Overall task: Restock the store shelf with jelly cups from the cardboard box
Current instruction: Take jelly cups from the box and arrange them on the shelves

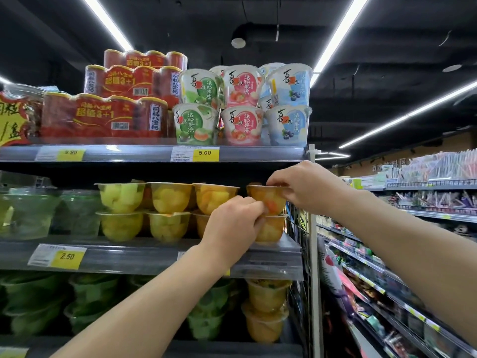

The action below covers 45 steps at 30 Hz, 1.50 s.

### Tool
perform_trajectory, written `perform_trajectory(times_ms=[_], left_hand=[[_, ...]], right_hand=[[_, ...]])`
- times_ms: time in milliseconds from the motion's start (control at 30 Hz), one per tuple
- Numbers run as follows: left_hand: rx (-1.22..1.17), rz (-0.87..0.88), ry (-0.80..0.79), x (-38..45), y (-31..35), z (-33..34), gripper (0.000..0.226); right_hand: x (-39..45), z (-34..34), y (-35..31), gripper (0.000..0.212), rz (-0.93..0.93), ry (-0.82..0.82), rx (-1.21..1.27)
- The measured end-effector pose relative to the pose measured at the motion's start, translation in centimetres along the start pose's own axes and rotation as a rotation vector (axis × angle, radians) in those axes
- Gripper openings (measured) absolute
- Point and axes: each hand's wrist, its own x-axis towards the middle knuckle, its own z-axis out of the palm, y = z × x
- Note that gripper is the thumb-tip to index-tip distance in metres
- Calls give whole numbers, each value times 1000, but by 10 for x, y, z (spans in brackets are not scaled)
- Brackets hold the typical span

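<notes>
Left hand [232, 223]: from 7 o'clock; fingers curled round base of top orange jelly cup [268, 200].
Right hand [296, 187]: from 4 o'clock; fingertips pinching same cup's rim.
Cup position: stacked on lower cup [271, 229], right end of middle shelf [154, 257].
Progress: row apparently nearly full; cup not yet released.
Cardboard box: out of view.

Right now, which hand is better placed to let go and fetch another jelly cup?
Left hand, probably: it only touches the orange fruit jelly cup low down, while the right hand pinches its rim.
</notes>
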Motion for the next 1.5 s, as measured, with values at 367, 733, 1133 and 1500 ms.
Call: perform_trajectory(times_ms=[367, 733, 1133, 1500], left_hand=[[-129, -4, 45, -4, 0, -4, 11], [-179, 3, 85, -8, 0, -6, 11], [-82, 58, 175, -15, -20, -50, 15], [-8, 47, 30, -37, -71, -83, 9]], right_hand=[[-8, 4, 1, 24, -43, 110, 94], [-19, 21, -10, 14, -17, 485, 178], [-9, 12, -31, 20, 15, 434, 192], [47, 8, -87, 35, -99, 25, 178]])
